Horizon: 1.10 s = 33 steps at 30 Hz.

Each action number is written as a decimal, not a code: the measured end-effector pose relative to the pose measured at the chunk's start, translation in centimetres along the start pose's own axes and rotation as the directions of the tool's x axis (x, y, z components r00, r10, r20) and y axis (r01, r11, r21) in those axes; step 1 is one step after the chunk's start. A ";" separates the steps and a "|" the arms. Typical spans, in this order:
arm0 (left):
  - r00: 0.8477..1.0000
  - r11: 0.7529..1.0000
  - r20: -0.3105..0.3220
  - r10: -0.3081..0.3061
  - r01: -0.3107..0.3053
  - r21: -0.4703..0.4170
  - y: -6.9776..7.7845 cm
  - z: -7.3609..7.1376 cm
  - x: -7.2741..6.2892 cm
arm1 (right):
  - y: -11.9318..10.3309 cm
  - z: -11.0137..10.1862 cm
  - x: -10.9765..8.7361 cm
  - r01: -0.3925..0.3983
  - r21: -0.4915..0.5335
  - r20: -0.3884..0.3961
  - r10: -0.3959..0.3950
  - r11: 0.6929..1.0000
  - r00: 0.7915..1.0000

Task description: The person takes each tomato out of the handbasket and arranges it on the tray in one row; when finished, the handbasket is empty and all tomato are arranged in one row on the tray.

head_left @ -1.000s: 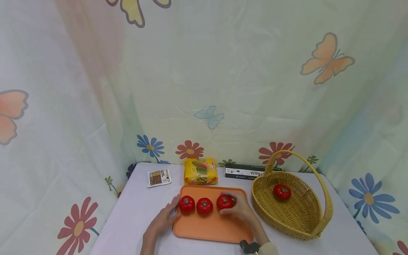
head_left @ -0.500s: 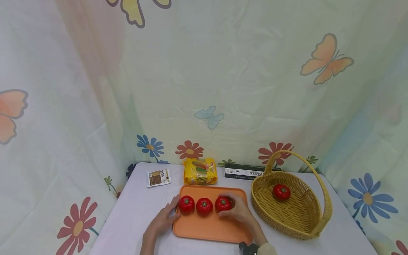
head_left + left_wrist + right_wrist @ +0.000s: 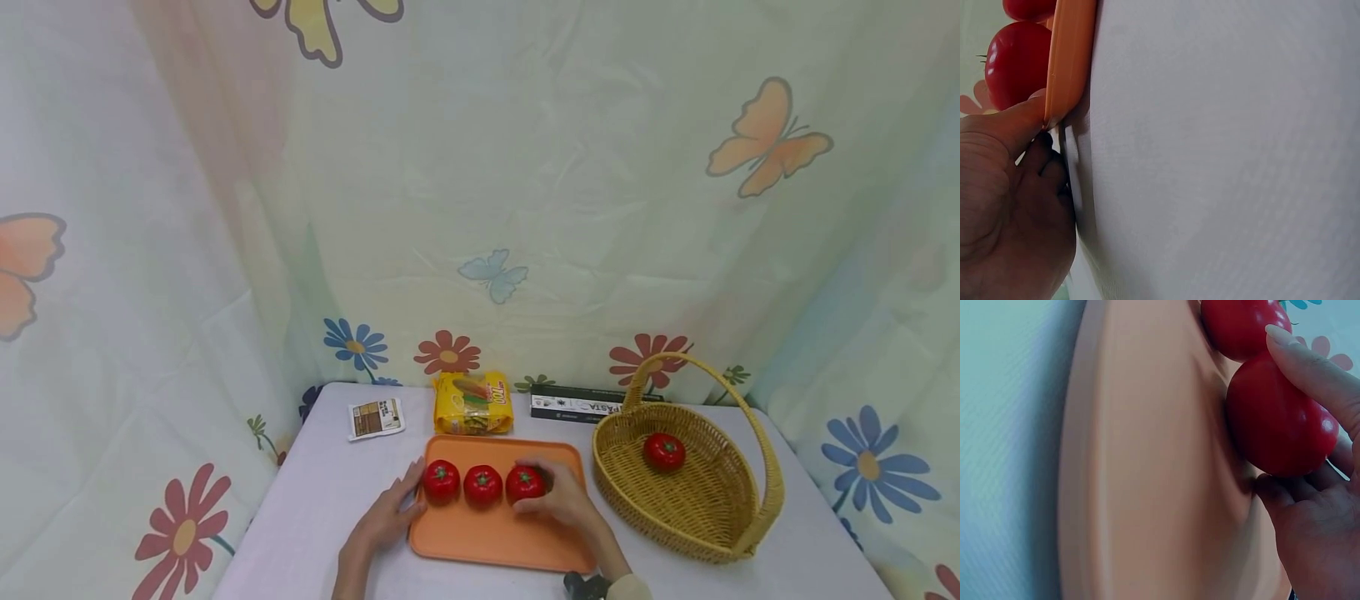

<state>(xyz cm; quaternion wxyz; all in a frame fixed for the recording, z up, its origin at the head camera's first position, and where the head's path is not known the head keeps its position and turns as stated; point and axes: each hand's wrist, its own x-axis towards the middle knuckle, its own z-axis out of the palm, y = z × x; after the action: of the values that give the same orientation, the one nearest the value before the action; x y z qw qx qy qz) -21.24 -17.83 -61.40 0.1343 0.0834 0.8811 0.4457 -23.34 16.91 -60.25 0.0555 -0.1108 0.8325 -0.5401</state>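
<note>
In the head view an orange tray [image 3: 495, 542] lies on the table, bearing three red tomatoes in a row: a left tomato [image 3: 441, 482], a middle tomato [image 3: 482, 487] and a right tomato [image 3: 523, 485]. My right hand [image 3: 567, 502] holds the right tomato from its right side, thumb and fingers around it; the right wrist view shows this tomato [image 3: 1279, 419] close to another. At the tray's left edge is my left hand [image 3: 386, 518]. The left wrist view shows its thumb [image 3: 1013, 125] over the rim and its fingers at the outer underside, gripping the tray [image 3: 1071, 59].
Right of the tray stands a wicker basket [image 3: 693, 508] with a tall handle and one tomato [image 3: 664, 452] inside. Behind the tray are a yellow packet [image 3: 472, 404] and a dark pasta box [image 3: 570, 404]. A small white-and-brown packet [image 3: 377, 418] lies at the back left.
My right hand has shifted slightly left with the right tomato, closer to the middle one. My left hand stays at the tray's edge.
</note>
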 end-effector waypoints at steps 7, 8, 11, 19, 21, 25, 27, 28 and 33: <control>1.000 1.000 -0.003 -0.014 0.014 -0.001 0.1 0.1 0.0 | -0.2 0.1 -0.1 0.002 -0.006 0.013 -0.002 1.000 1.000; 1.000 1.000 -0.004 -0.015 0.015 0.000 0.0 0.1 0.0 | -0.2 0.1 -0.1 0.003 -0.008 0.013 -0.003 1.000 1.000; 1.000 1.000 -0.009 -0.016 0.016 0.004 0.0 0.1 0.0 | -0.2 0.1 -0.1 0.007 -0.008 0.017 -0.007 1.000 1.000; 1.000 1.000 -0.009 -0.022 0.022 0.002 -0.1 0.1 0.0 | 0.1 0.0 0.1 0.031 0.014 0.044 -0.031 0.999 0.999; 1.000 1.000 -0.007 -0.023 0.023 0.002 -0.1 0.1 0.0 | 0.2 -0.1 0.1 0.032 0.018 0.051 -0.033 0.999 0.998; 1.000 1.000 -0.005 -0.019 0.019 0.005 -0.1 0.2 0.1 | 0.2 -0.2 0.0 0.017 0.044 0.062 -0.020 0.999 0.998; 1.000 1.000 -0.005 -0.017 0.017 0.006 -0.1 0.2 0.2 | 0.2 -0.3 0.0 0.012 0.061 0.066 -0.016 0.998 0.998; 1.000 1.000 -0.004 -0.018 0.018 0.006 -0.1 0.2 0.2 | 0.2 -0.4 0.0 0.010 0.071 0.068 -0.015 0.997 0.998; 1.000 1.000 -0.008 -0.027 0.027 0.011 0.0 0.3 0.3 | 0.1 -0.5 -0.1 0.015 0.086 0.069 -0.021 0.996 0.997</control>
<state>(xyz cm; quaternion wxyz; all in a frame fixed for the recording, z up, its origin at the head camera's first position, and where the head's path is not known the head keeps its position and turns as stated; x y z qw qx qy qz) -21.42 -17.55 -61.59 0.1364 0.0703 0.8852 0.4391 -23.42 17.43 -60.18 0.0843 -0.1346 0.8053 -0.5713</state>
